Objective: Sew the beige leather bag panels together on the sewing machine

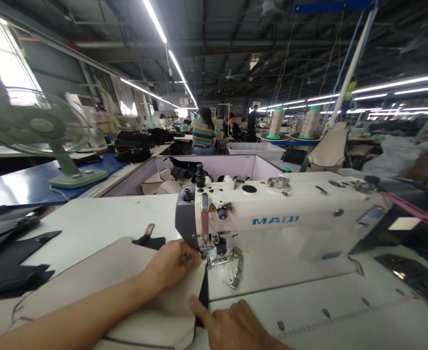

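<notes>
Apart, the left hand [174, 265] (pinching or not, I can't tell) and the loose right hand [236, 324], one digit outstretched, touch the beige panel [102, 267], eight o'clock from the sewing machine [272, 209], presumably steadying its edge

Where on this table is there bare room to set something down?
One free patch of white tabletop lies beyond the beige piece, left of the sewing machine; another lies right of the right hand, around the printed scale. It is crowded around the left hand and metal fittings, and at far left, under dark pieces.
</notes>
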Demonstrator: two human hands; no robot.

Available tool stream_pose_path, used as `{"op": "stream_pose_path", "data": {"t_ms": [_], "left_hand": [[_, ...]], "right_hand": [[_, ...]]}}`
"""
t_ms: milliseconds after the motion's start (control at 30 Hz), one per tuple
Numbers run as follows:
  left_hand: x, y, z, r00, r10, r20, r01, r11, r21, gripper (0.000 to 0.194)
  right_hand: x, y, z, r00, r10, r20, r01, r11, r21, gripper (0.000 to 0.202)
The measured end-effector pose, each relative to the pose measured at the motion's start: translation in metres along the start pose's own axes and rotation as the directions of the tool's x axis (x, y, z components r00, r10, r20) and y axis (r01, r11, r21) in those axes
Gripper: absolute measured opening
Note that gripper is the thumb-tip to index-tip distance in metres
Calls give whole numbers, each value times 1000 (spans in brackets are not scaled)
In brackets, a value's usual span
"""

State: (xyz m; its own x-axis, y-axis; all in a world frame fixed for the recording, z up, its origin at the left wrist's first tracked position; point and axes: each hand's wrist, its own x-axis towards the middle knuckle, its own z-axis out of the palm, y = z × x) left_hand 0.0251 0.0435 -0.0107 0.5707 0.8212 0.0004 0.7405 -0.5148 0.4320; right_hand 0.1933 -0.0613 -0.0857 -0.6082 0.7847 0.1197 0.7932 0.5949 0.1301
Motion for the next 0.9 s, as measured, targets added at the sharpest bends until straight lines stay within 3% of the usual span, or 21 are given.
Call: {"op": "stream_pose_path", "data": {"t_ms": [167,433,700,900], "left_hand": [[-3,-4,7,980,-91,-179,111,988,107,24],[-5,0,9,980,-84,-181,121,971,204,24],[1,3,8,944,-216,-249,249,962,109,15],[-2,3,11,935,-225,-273,252,965,69,14]], "right_hand": [[-5,-3,8,995,3,-100,-9,998,-57,76],[-5,-3,6,990,-10,-142,3,999,-52,78],[-4,-1,4,977,-63,-202,45,995,-91,77],[-4,-2,7,976,-66,-206,48,995,-91,77]]}}
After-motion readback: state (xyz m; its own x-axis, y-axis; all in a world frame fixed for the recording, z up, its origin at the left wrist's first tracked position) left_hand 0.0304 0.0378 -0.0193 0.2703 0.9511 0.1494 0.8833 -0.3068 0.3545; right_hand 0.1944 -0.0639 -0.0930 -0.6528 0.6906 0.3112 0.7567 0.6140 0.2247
